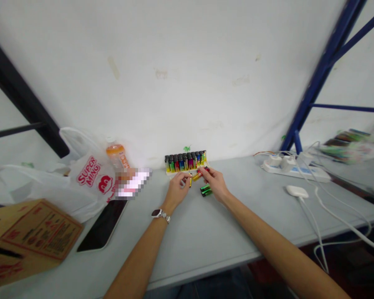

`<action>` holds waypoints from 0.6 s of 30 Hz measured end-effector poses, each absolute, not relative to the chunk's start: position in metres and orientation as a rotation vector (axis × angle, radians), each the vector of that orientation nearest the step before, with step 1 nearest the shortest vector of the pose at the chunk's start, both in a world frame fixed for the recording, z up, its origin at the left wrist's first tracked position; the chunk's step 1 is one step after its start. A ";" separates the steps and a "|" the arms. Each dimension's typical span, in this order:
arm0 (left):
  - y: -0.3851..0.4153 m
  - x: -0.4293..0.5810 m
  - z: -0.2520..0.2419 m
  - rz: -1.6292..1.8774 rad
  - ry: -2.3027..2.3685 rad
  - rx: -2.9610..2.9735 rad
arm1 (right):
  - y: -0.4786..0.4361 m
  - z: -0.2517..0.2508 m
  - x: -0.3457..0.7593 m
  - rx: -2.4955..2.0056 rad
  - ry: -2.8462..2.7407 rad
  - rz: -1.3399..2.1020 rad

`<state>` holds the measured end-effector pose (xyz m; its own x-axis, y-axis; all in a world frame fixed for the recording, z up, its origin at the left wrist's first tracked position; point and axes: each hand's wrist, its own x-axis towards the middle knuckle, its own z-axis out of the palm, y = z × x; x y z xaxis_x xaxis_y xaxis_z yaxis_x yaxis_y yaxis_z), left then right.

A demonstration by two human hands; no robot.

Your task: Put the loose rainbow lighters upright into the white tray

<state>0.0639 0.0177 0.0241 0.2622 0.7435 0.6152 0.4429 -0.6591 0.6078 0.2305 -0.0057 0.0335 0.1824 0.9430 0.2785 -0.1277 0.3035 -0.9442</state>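
A pale tray [173,172] against the wall holds several upright lighters [187,162] with black tops and shiny bodies of many colours. Just in front of it, my right hand [216,182] is closed around a yellow lighter [197,176] and something red beside it. My left hand [177,189], wearing a watch, has its fingers curled, with the tips closed at a small upright yellow lighter [190,181]; its exact grip is partly hidden. Green lighters [206,190] with dark ends lie on the table under my right hand.
At left are a cardboard box [40,236], a white plastic bag [87,178], an orange-capped bottle [116,153] and a black tablet or phone [102,228]. To the right, a power strip [299,171], white charger [297,191] and loose cables lie near a blue post [314,83].
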 end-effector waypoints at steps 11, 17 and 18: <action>0.018 0.064 0.024 1.345 1.080 2.222 | -0.009 0.029 0.227 -1.106 -1.019 0.999; 0.017 0.065 0.024 1.332 1.075 2.226 | -0.001 0.020 0.229 -1.153 -1.104 0.840; 0.017 0.064 0.024 1.329 1.072 2.227 | -0.001 0.020 0.230 -1.145 -1.125 0.840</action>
<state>0.0645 0.0174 0.0236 0.2800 0.7454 0.6050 0.4338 -0.6604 0.6129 0.2299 -0.0010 0.0198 0.2565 0.9363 0.2400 0.0359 0.2389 -0.9704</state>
